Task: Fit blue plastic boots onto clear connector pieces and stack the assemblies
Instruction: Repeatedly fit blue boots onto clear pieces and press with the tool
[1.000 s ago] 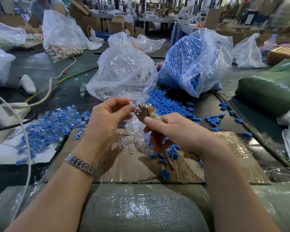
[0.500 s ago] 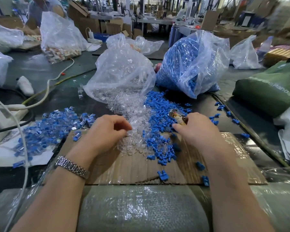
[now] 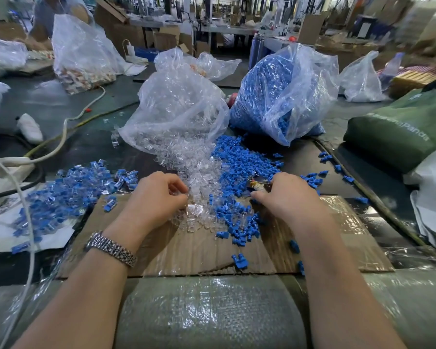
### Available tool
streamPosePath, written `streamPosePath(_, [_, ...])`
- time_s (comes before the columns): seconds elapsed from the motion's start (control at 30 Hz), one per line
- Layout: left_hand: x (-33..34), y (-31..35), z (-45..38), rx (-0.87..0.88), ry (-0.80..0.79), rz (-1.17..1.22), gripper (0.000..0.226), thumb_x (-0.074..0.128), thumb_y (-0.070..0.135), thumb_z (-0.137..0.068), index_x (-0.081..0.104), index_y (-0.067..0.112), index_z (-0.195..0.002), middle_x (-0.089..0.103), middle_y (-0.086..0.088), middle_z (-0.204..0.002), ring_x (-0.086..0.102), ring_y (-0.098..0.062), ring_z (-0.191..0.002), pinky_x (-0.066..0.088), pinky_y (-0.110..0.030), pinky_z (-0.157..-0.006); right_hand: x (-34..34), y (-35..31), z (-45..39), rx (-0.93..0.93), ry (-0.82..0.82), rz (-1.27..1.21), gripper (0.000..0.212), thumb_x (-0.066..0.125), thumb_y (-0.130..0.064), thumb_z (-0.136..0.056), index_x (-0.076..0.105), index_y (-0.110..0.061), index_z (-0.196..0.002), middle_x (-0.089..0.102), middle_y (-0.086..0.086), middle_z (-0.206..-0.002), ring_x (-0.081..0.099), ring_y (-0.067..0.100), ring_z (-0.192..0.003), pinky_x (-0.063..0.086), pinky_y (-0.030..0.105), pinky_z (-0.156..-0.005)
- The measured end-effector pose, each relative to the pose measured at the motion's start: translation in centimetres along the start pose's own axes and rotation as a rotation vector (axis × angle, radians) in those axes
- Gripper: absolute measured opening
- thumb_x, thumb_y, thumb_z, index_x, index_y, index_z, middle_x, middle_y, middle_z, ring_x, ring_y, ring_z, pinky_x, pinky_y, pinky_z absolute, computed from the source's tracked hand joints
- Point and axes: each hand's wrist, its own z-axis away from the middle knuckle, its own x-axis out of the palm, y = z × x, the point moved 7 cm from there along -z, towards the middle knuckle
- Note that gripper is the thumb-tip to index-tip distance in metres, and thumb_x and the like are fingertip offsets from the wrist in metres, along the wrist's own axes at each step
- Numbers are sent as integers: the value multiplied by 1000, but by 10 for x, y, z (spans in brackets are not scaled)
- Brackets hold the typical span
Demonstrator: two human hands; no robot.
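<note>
As piles flank cardboard (image 3: 199,250), we pinch clear connector (image 3: 195,209) with left hand (image 3: 159,195); right hand (image 3: 285,195) grips tool (image 3: 258,185), reaching blue boots (image 3: 239,222).

The left hand (image 3: 159,195) curls over the clear pieces (image 3: 199,177), its fingertips turned under, so whether it pinches one cannot be told. The right hand (image 3: 285,197) covers most of a tool (image 3: 258,185); only a metal and amber tip shows. Both forearms run off the bottom edge. The person (image 3: 61,11) at top left is cut off by the frame. The far workshop is blurred.
</note>
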Motion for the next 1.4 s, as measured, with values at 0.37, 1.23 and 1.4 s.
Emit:
streamPosePath(0.37, [-3,2,2,16,23,-26,10,80,33,-86,74,28,-80,66,11,-83,62,-4,-78,48,-24,-66,-1,-45,-1,-334,184,130,23,66,-48,-94,71,-31,-109,52,0,-117,40,25,-123,36,46,-97])
streamPosePath(1.23, [11,3,2,-201,-215,1202,11,67,-5,-83,64,1,-91,69,-15,-78,64,-19,-62,56,-24,-54,13,-52,-8,-335,145,-22,17,61,-24,-95,74,-25,-106,72,-1,-106,63,24,-102,52,39,-88])
streamPosePath(1.4, [17,12,5,-198,-360,1313,17,73,-1,-73,67,4,-87,71,-17,-89,68,-19,-68,60,-24,-60,1,-39,-11,-319,187,-335,7,72,-20,-91,66,-21,-92,68,-5,-89,63,16,-87,49,29,-75])
